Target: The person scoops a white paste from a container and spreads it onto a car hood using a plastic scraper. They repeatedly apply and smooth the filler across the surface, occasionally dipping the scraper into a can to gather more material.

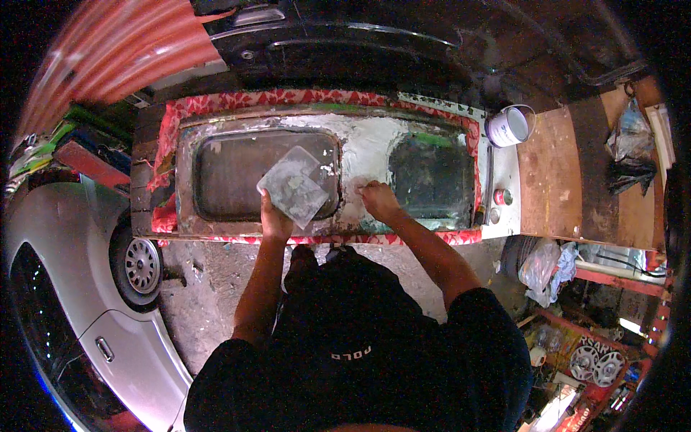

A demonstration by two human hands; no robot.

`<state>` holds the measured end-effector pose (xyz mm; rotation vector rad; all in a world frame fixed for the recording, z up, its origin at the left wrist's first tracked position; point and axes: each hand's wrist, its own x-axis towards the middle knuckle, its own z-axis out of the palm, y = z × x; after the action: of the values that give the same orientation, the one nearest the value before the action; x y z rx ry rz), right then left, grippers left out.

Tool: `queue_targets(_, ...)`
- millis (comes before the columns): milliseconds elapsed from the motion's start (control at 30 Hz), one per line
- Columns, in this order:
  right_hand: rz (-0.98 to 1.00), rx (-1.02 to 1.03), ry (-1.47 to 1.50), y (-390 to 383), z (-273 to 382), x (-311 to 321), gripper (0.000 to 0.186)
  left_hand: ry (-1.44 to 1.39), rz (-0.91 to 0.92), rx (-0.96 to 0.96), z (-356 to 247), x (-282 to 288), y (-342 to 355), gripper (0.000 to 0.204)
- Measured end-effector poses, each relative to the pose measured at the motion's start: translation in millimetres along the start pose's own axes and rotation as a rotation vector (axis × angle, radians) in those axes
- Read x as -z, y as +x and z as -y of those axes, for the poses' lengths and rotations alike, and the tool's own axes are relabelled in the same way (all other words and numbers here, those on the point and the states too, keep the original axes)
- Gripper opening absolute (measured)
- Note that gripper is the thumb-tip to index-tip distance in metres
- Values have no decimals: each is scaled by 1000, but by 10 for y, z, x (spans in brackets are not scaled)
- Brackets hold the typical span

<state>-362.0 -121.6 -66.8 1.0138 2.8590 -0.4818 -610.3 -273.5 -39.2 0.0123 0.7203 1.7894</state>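
Note:
My left hand (273,220) grips the lower left edge of a translucent, roughly square plastic palette (306,158) smeared with greyish-white paste. The palette is tilted over the left, framed recess of a worn vehicle panel (186,176). That panel lies flat on a workbench, with a patchy white coat (360,144) across its middle and a dark greenish section on its right. Over the pale middle strip, my right hand (380,201) is closed, its fingertips near the surface. What it pinches, if anything, is too small to make out.
Red-and-white patterned cloth (288,99) lies beneath the panel. On the right stand a white paint bucket (508,127) and a small red tin (502,196), beside a wooden board (554,173). A silver car (129,353) is parked at left; a dark vehicle body (360,50) stands behind.

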Motion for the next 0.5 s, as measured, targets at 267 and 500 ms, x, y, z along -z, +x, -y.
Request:
queue_targets(267, -390, -245, 342, 337, -168, 344, 23, -36, -31, -6, -47, 149, 16, 71)
queue_targets(500, -442, -198, 127, 788, -72, 334, 25, -35, -83, -23, -109, 133, 13, 69)
